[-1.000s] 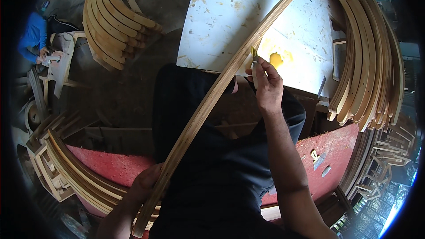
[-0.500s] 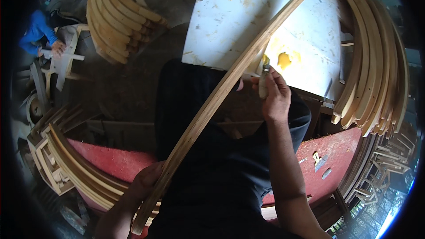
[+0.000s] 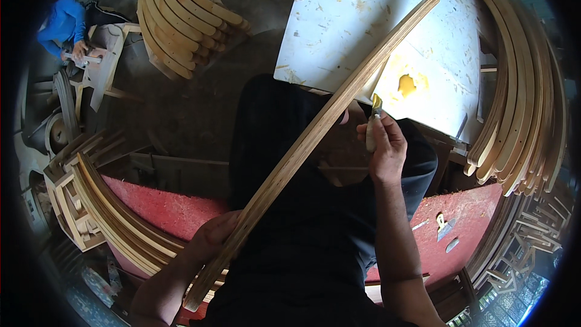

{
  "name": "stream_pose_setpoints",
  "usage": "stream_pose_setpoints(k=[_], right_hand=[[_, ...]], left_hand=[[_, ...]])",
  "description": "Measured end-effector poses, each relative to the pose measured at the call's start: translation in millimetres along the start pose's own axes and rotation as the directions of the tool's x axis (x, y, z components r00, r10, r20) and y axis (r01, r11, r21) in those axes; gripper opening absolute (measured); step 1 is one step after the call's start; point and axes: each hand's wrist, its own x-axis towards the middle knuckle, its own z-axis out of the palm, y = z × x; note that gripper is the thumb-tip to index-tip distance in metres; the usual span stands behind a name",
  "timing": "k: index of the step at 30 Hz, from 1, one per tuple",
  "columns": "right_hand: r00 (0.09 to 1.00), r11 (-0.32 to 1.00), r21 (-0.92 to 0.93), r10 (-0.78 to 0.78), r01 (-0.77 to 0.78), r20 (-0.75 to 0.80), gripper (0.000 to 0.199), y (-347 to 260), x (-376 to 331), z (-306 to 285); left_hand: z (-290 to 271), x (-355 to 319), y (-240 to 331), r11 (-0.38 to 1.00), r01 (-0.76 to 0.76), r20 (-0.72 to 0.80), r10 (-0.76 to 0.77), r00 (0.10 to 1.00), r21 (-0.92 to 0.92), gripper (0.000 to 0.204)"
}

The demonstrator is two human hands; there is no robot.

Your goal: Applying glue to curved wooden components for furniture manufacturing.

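Note:
A long, narrow, slightly curved wooden strip lies slantwise across my lap, its far end above a white board. Near the strip's lower end, my left hand is closed around its side; part of the fingers is hidden under the wood. My right hand grips the pale handle of a small putty knife, held just right of the strip. Yellow paste coats its blade. On the board beyond sits a dab of yellow putty amid smears.
Stacked curved wooden slats stand at right, with another stack at far left and more slats at lower left. A scraper rests on a red surface. A person in blue works at upper left.
The whole view has shifted, moving the scene rightward. My right hand has drawn the putty knife back from the putty toward me. My left hand keeps its hold on the strip.

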Motion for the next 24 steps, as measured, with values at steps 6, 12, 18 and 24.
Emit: stream_pose_setpoints(k=[6,12,18,24], right_hand=[[0.996,0.994,0.108,0.024,-0.034,0.087,0.014,3.4,-7.6,12.8],[0.959,0.843,0.472,0.164,-0.258,0.232,0.013,14.3,-8.6,35.6],[0.897,0.729,0.537,0.255,-0.424,0.362,0.014,11.8,-19.3,54.6],[0.852,0.764,0.414,0.331,-0.495,0.407,0.015,-5.2,-41.7,66.5]], left_hand=[[6.4,-6.5,2.0,1.000,-0.013,-0.043,0.014,0.999,0.016,0.053],[-3.6,-22.6,-7.7,0.997,0.002,-0.033,0.001,0.999,0.074,0.050],[-18.8,-41.7,-19.4,0.992,0.100,-0.036,-0.098,0.995,0.070,0.051],[5.8,-5.2,40.5,1.000,-0.004,-0.032,0.004,0.999,-0.005,0.059]])
